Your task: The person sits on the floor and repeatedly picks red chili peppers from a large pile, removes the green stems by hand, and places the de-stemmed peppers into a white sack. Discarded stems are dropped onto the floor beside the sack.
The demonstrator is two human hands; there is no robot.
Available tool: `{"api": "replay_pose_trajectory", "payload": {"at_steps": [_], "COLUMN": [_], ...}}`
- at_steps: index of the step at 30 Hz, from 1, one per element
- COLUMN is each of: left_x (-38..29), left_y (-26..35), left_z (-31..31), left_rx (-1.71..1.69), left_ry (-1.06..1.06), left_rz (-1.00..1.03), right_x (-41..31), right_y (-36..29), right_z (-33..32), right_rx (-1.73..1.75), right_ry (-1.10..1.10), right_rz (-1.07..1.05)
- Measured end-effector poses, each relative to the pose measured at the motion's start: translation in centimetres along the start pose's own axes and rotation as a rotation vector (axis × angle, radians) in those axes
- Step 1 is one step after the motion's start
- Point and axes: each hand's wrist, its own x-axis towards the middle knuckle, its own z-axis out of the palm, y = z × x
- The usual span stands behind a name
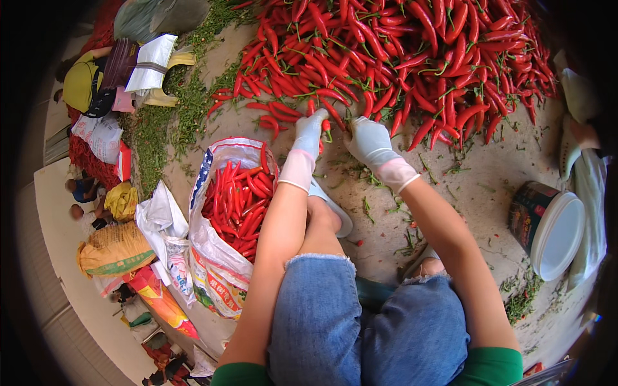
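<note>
My left hand (310,131), in a pale rubber glove, is closed around a few red chili peppers (326,126). One has its green stem end pointing down towards me. My right hand (371,141), gloved alike, has its fingers curled together at the near edge of a large heap of red chili peppers (386,53). A single chili (333,114) lies between the hands, its lower end near my right fingertips. Whether those fingers pinch anything is hidden. Beside my left forearm stands an open woven plastic sack (197,212), partly filled with chilies (236,205).
Green stems (367,210) litter the concrete floor (386,241). A plastic bucket (545,227) lies tipped at right, near another person's foot (569,149). At left are a filled orange sack (116,248), a yellow stool (161,98) and several people further off.
</note>
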Motion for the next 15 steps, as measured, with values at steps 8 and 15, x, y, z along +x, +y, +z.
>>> {"api": "replay_pose_trajectory", "payload": {"at_steps": [8, 15], "left_x": [-2.0, -4.3], "left_y": [-0.8, -0.6], "left_z": [1.6, 4.8], "left_rx": [-0.544, -0.372], "left_ry": [-0.419, 0.086], "left_rz": [-0.079, 0.633], "right_x": [-3.1, -3.4], "right_y": [1.6, 1.9], "right_z": [0.6, -2.1], "right_rx": [1.216, 0.360], "right_ry": [-0.128, 0.277], "right_rz": [0.242, 0.200]}}
